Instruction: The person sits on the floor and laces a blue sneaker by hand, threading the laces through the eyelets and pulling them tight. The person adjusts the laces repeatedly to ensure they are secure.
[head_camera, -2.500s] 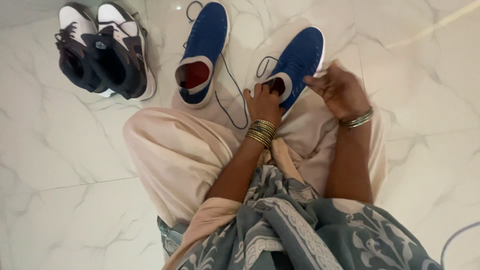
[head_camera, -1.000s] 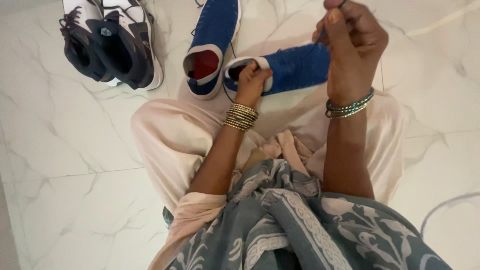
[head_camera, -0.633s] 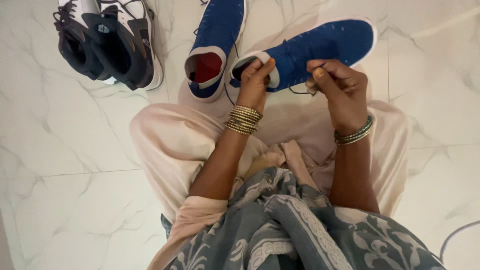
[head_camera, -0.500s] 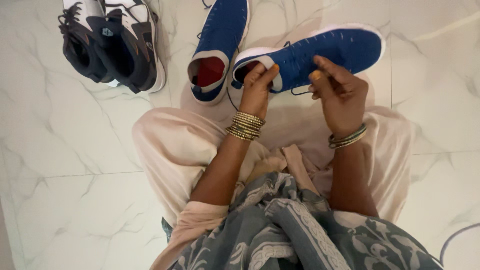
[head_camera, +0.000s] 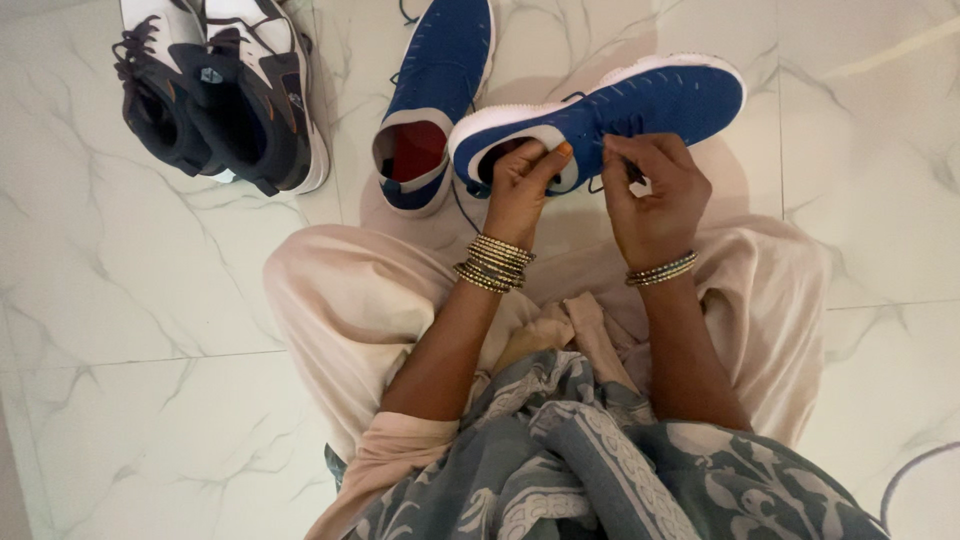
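Observation:
A blue knit sneaker (head_camera: 640, 105) with a white sole lies on its side across my knees, toe to the right. My left hand (head_camera: 522, 185) grips the grey collar at its heel opening. My right hand (head_camera: 650, 190) sits at the lace area with its fingers pinched on the dark blue shoelace (head_camera: 598, 183). The other blue sneaker (head_camera: 432, 85) stands on the floor just left, its red lining showing. Gold bangles ring both wrists.
A pair of white, grey and black sneakers (head_camera: 215, 90) lies at the upper left on the white marble floor (head_camera: 130, 330). My beige trousers (head_camera: 350, 310) and a grey patterned scarf (head_camera: 590, 470) fill the lower middle. A thin cable (head_camera: 910, 470) curves at the lower right.
The held sneaker turned from toe-away to lying sideways. My right hand rose high with the lace, then came back down to the lace area. My left hand stayed on the heel.

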